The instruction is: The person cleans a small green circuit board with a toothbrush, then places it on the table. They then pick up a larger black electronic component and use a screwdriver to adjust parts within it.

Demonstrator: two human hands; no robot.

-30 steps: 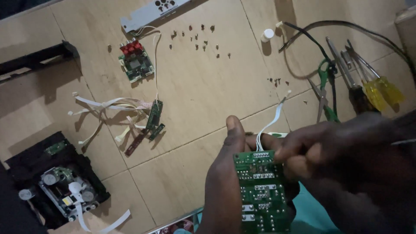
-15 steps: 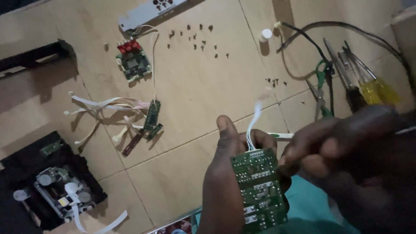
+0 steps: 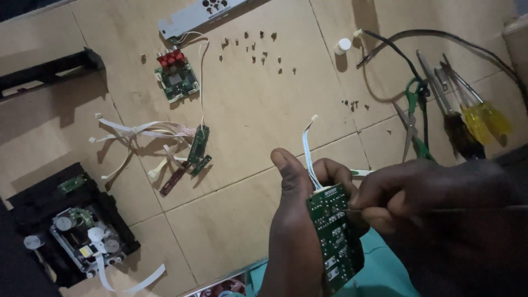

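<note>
Presently we note a floor (image 3: 247,110) of pale, wood-grained tiles with thin dark joints, matte and lightly scuffed. Small dark screws (image 3: 258,49) lie scattered on it near the top, and a white cap (image 3: 343,45) stands just beside a black cable (image 3: 440,41). Two yellow-handled screwdrivers (image 3: 484,118) and green-handled scissors (image 3: 412,118) lie close together at the right. At upper left we see a small green board (image 3: 176,80) with red sockets; below it, flat white ribbon cables (image 3: 132,132) curl loosely beside a narrow green strip board (image 3: 197,146). A black disc drive (image 3: 71,236) with bare metal works sits at lower left.

We find the circuit board (image 3: 335,236) at lower centre, held up off the floor: green, rectangular, glossy, its face marked with pale tracks and solder pads, tilted with its long side running down and to the right. A flat white ribbon (image 3: 308,148) rises from its top edge and bends leftward.

We observe the left hand (image 3: 294,220) closed around the board's left edge, thumb upright along it, fingers wrapped behind. The right hand (image 3: 418,198) is curled tight, fingertips pinched on a thin metal tool (image 3: 440,210) that lies nearly level, its tip touching the board's upper right edge. We cannot tell what kind of tool it is.
</note>
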